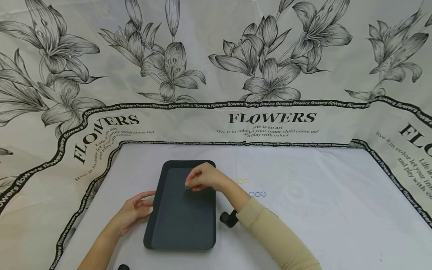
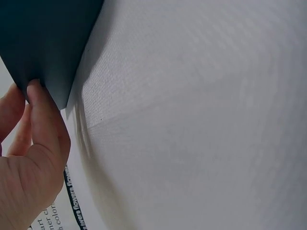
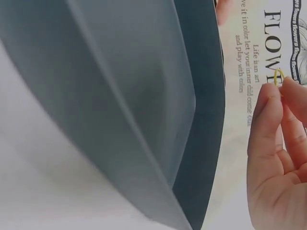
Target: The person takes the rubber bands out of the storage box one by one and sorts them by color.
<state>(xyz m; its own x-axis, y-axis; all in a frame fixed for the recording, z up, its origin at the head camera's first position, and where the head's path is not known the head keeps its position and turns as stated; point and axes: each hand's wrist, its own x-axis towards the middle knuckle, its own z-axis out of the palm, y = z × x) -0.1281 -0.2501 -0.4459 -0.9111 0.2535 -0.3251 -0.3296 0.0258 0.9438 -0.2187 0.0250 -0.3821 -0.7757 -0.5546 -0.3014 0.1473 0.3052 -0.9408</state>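
My right hand [image 1: 204, 178] is over the dark grey rectangular tray [image 1: 183, 225], pinching a small thin yellow loop [image 3: 278, 74] like a rubber band between thumb and fingertip. Against the left side of the tray, my left hand [image 1: 133, 212] rests with its fingertips at the rim. The left wrist view has that hand [image 2: 36, 143] at a corner of the tray's outer wall [image 2: 45, 43]. Just right of the tray, partly behind the right forearm, lie several yellow loops [image 1: 242, 181] and a row of blue loops [image 1: 258, 194].
A black object [image 1: 228, 219] is beside the tray's right edge, partly under the right sleeve [image 1: 270, 228]. Another dark object [image 1: 123, 267] shows at the bottom edge. White cloth covers the table [image 1: 324, 225], and a flower-printed curtain [image 1: 189, 125] rises behind it.
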